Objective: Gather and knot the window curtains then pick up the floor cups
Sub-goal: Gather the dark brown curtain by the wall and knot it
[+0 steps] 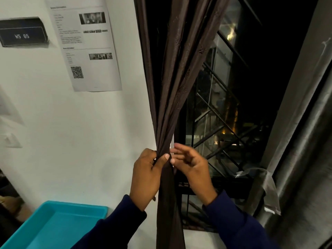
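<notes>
Brown curtain (170, 108) hangs gathered into one bunch at the window's left edge. Left hand (146, 175) pinches that bunch; right hand (190, 164), fingers loosely spread, holds nothing just right of it. Judged step: gathering done, knot pending; next needs looping the tail. No cups visible.

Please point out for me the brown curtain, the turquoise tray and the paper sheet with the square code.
brown curtain (164, 133): head view, on the gathered folds above the left hand.
turquoise tray (59, 229): head view, on its bare inner floor.
paper sheet (89, 69): head view, on its white lower half.
</notes>
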